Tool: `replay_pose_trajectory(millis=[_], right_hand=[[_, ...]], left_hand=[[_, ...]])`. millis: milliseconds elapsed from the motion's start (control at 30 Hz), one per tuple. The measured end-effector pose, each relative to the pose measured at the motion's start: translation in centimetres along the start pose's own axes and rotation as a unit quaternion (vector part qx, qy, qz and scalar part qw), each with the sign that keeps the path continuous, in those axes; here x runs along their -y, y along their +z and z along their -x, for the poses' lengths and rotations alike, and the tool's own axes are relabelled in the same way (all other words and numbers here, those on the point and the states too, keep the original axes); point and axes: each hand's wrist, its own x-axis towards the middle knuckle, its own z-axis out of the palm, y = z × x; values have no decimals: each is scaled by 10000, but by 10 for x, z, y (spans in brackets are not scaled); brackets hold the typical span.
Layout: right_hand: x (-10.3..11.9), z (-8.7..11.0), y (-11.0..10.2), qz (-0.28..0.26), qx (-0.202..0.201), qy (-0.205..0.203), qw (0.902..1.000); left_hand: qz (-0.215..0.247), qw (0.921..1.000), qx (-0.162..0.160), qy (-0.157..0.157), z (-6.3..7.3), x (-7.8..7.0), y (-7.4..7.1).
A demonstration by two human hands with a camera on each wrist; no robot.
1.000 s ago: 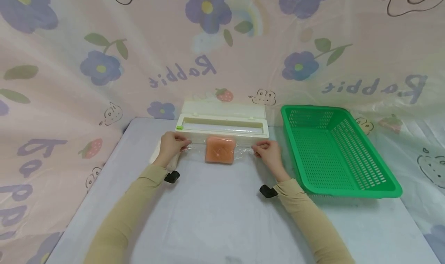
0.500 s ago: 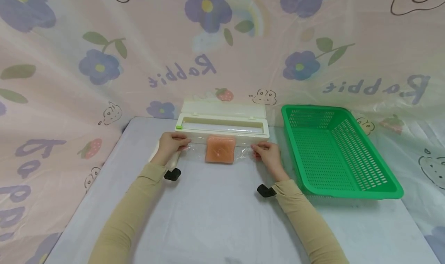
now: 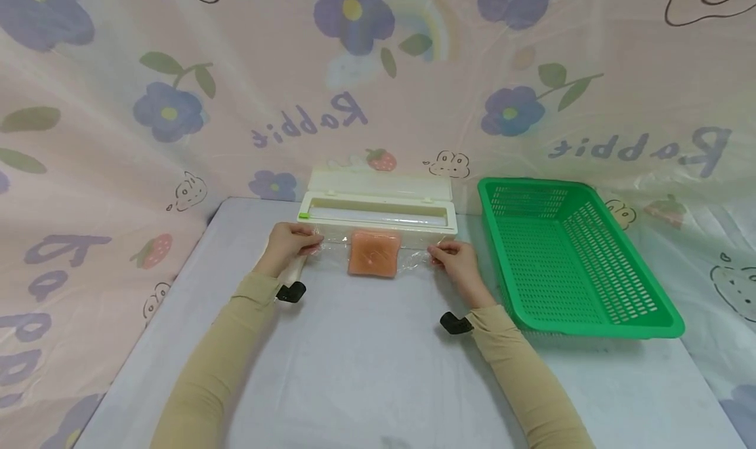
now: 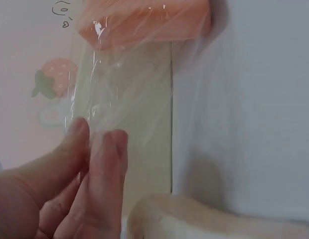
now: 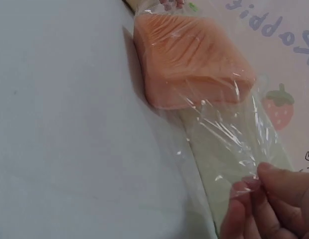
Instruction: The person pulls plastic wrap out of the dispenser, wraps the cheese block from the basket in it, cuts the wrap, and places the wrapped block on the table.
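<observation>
An orange-brown slice of bread (image 3: 374, 255) lies under clear cling film (image 3: 333, 255), in front of a white cling film dispenser (image 3: 378, 230). My left hand (image 3: 286, 246) pinches the film's left end between thumb and fingers. At the right end, my right hand (image 3: 461, 261) pinches the film the same way. Both wrist views show the film stretched from the fingertips to the bread slice (image 5: 194, 59), wrinkled over its top. A pale, curved object (image 4: 194, 216) lies beside my left hand, mostly hidden by it in the head view.
The dispenser's lid (image 3: 380, 184) stands raised at the back, with a roll (image 3: 378, 216) inside. To the right is a green perforated basket (image 3: 514, 272) on the white-covered table (image 3: 366, 357). A printed curtain (image 3: 413, 94) hangs behind.
My left hand has shifted slightly away from me, and the film's left end sits a little higher. My right hand stays nearly in place; the bread slice has barely moved.
</observation>
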Motion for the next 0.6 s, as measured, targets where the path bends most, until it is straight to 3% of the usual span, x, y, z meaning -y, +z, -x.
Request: replay_pose_trajectory(millis=[167,300,367,500,600], right_hand=[[-2,1,-6,-117,175,36,9998],[-3,6,-10,498,163,-116,9986],[3,14,-13,1389,195,-318,9896],[28,35,-13,2876,255,-906,9531],[49,42,-6,2856,565,-1358,9470]], left_hand=[[108,9996,244,-93,6,-3,-8],[-282,9994,141,-166,12,-8,-15],[-729,9973,36,-58,16,-11,-20],[-1767,9831,-313,377,19,-16,-33],[-2276,9709,-481,576,20,-20,-39]])
